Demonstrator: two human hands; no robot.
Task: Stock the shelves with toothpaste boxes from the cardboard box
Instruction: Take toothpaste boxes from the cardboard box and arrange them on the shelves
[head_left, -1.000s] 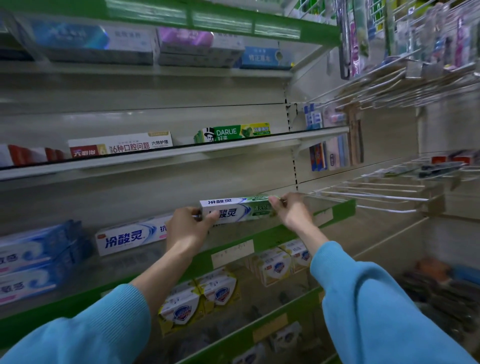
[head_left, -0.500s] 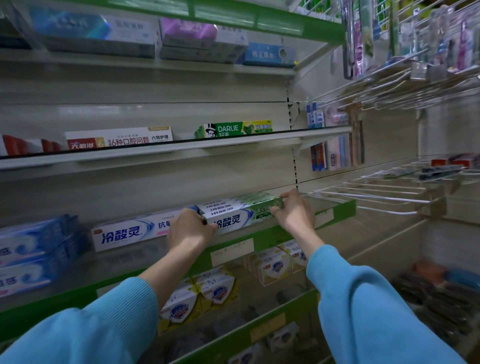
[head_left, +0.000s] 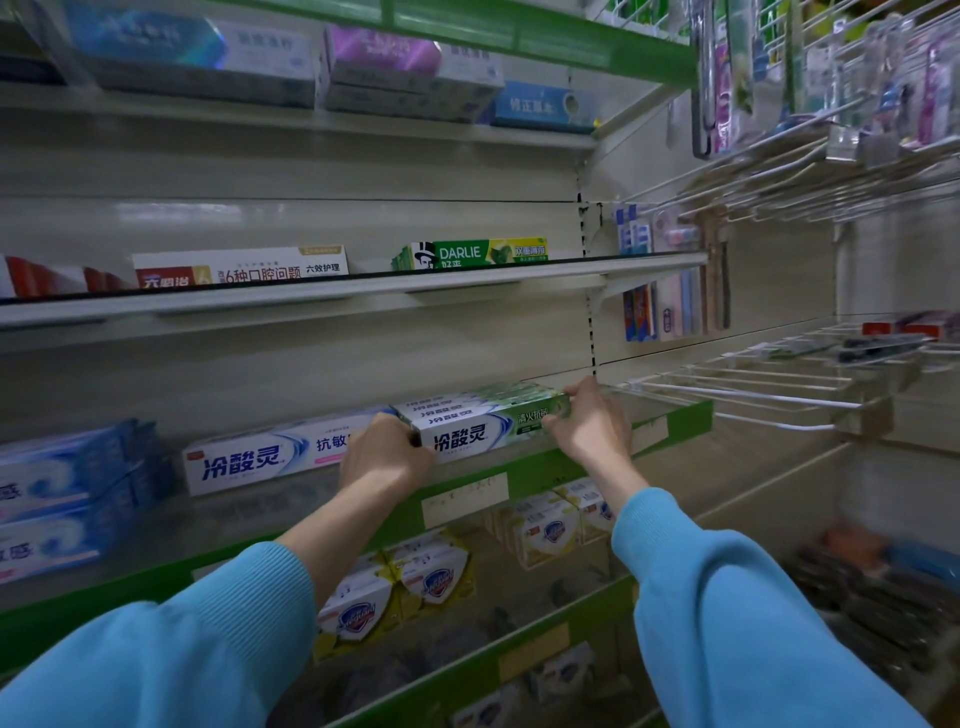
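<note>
- Left hand (head_left: 387, 457) grips the left end of a toothpaste box (head_left: 480, 431) printed 冷酸灵; right hand (head_left: 592, 431) pinches its green right end.
- The box rests on the shelf (head_left: 571, 467) between them.
- Left of the left hand: a 冷酸灵 抗敏 box (head_left: 260, 462).
- Above: a DARLIE box (head_left: 483, 254).

A shop's toiletries aisle: tiered metal shelves (head_left: 363, 291) with green price-label rails (head_left: 524, 483) carry toothpaste boxes (head_left: 244, 267) facing outward, soap packs (head_left: 431, 577) sit below, and packaged toothbrushes (head_left: 724, 78) hang from wire hooks (head_left: 753, 397) at the right edge.
</note>
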